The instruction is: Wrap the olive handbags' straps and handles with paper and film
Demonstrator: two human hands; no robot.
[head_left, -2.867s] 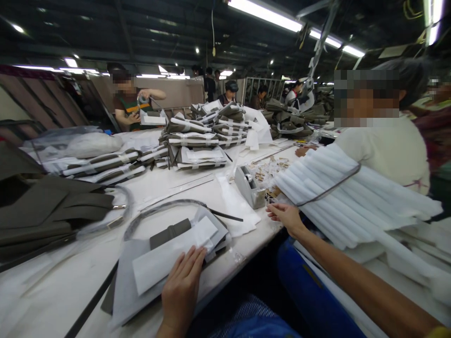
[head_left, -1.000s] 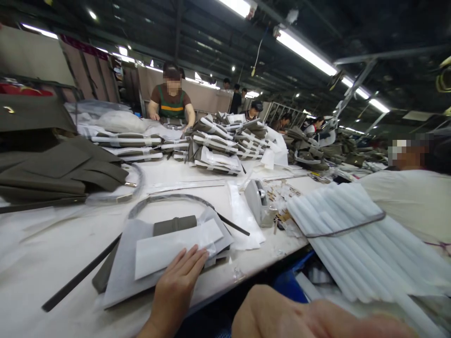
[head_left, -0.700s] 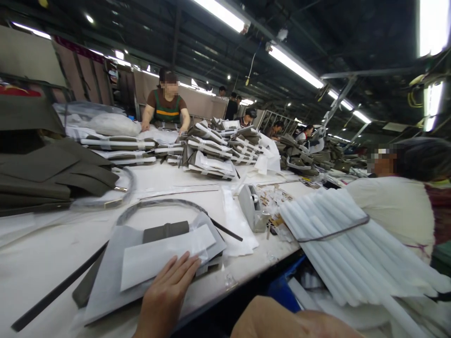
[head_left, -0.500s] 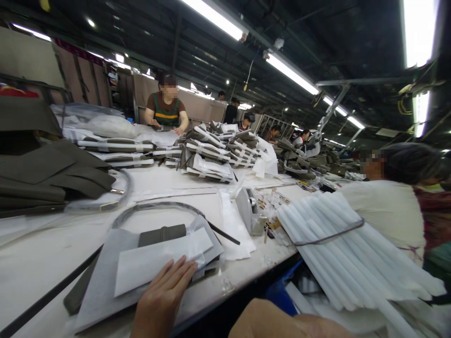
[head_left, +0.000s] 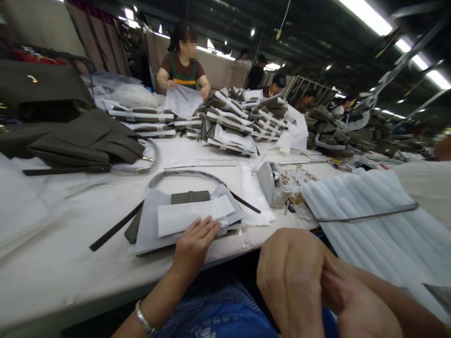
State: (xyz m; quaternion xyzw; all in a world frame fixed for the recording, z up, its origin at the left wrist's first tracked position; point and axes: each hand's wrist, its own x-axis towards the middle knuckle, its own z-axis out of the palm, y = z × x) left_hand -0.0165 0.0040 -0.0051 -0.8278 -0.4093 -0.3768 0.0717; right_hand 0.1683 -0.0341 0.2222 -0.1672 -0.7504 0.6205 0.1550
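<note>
Bundle (head_left: pixel 146 230): one, olive in grey wrap, flat on the table (head_left: pixel 88 281) by its near edge.

Right hand (head_left: pixel 292 277): nearest, raised, clear of the bundle; fingers curled in, palm hidden, so cannot tell what, if anything, they hold. Anything thin pinched there could crease or stick to skin.

Left hand (head_left: pixel 195 241): fingers together, laid flat on the bundle's near right part, gripping nothing. Uneven pressing could skew the white sheet (head_left: pixel 179 218); lifting early could let it slide, its fastening being unclear.

Tubes (head_left: pixel 359 197): corded, beside the right forearm; a swinging elbow could shove them.

Strap (head_left: pixel 116 226): dark ends projecting both sides; a loose end could snag if the bundle turned.

Dispenser (head_left: pixel 269 183): right of the bundle, before scraps (head_left: pixel 296 176); scraps could cling to exposed tape.

Stack (head_left: pixel 229 119): farther, uneven; a bump could topple it.

Co-worker (head_left: pixel 183 65): beyond, both hands on a pale sheet.
</note>
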